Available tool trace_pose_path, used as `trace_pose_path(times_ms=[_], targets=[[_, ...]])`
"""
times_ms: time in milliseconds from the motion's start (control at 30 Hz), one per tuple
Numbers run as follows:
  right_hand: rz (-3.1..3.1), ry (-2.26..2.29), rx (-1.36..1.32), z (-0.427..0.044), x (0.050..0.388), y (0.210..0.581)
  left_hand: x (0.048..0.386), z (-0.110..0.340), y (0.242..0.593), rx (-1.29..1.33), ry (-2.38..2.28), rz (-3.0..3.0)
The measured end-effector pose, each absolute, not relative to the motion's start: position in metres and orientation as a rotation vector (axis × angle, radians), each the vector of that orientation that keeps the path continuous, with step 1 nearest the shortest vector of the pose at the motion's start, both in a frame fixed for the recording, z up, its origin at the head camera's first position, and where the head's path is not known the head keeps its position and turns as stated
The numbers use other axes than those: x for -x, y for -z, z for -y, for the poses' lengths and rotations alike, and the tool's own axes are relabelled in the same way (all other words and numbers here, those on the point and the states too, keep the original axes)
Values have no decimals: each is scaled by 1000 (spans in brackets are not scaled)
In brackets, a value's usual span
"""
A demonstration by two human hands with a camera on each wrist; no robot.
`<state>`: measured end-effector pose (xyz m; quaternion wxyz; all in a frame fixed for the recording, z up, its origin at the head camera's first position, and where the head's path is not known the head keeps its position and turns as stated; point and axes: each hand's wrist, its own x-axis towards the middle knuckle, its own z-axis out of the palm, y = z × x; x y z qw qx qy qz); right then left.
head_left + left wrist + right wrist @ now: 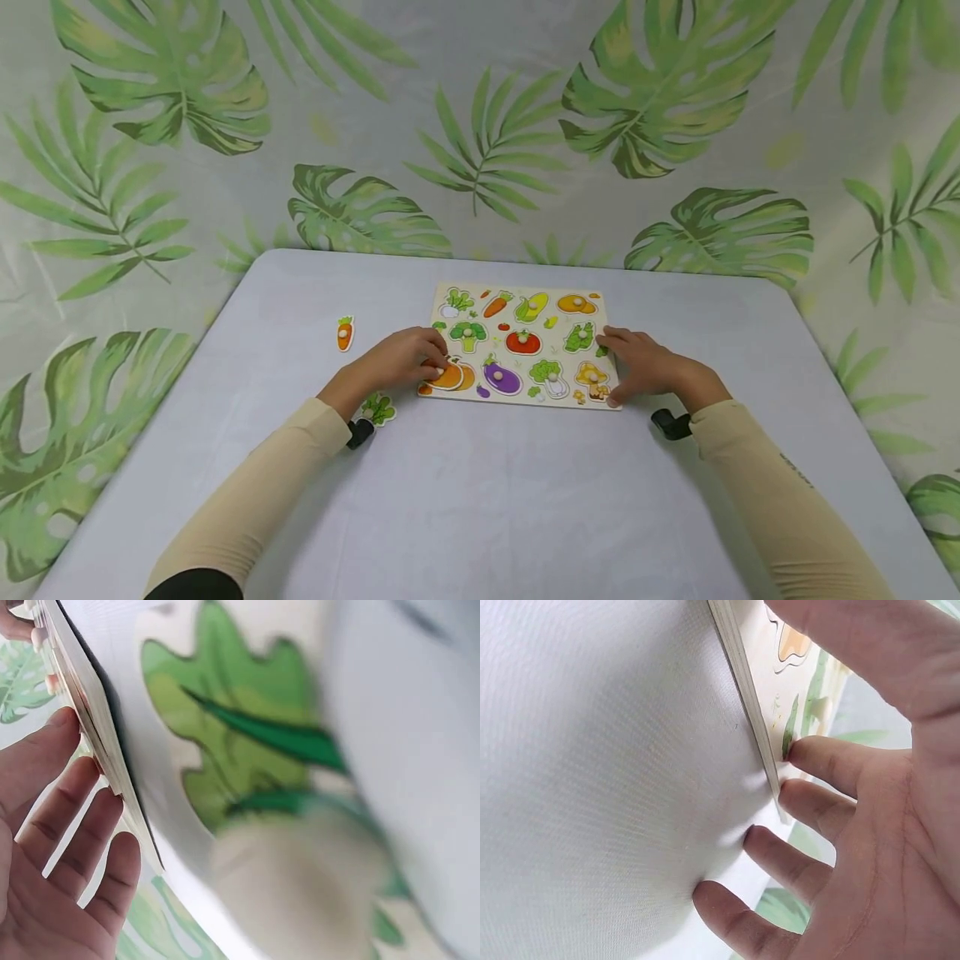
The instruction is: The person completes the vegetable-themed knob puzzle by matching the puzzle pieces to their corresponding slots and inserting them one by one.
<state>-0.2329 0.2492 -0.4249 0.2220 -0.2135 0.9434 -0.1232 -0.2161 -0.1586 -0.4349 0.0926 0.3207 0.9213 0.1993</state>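
Observation:
A wooden vegetable puzzle board point(536, 346) lies on the table, with knobbed pieces on it such as an eggplant point(501, 377) and a tomato point(522, 342). At its lower left corner my left hand point(405, 358) pinches an orange pumpkin piece point(447, 377), which sits slightly off the pumpkin picture under it. My right hand point(645, 364) rests with spread fingers at the board's right edge, thumb near the mushroom piece point(592, 379). In the right wrist view, some fingertips point(705, 891) touch the tablecloth beside the board edge point(746, 690).
A loose carrot piece point(345, 333) lies left of the board. Beneath my left wrist is a leafy green piece point(379, 408), partly hidden; its leaf point(232, 705) looms close in the left wrist view. White cloth point(510, 500) covers the table, and a leaf-print backdrop point(495, 142) stands behind.

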Motion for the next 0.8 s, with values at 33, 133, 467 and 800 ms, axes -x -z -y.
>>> trace_pose_path(times_ms=[33,133,467,800], targets=[[-2605,342,592,-249,233,425,216,158,435,-973,-594,-2732],[-2602,338,602,-248,233,425,216,157,436,-1011,-597,-2725],[-2602,322,604,-248,234,423,218,152,436,-1014,-588,-2732],[-2606,322,577,-249,234,425,219,148,436,-958,-604,-2720]])
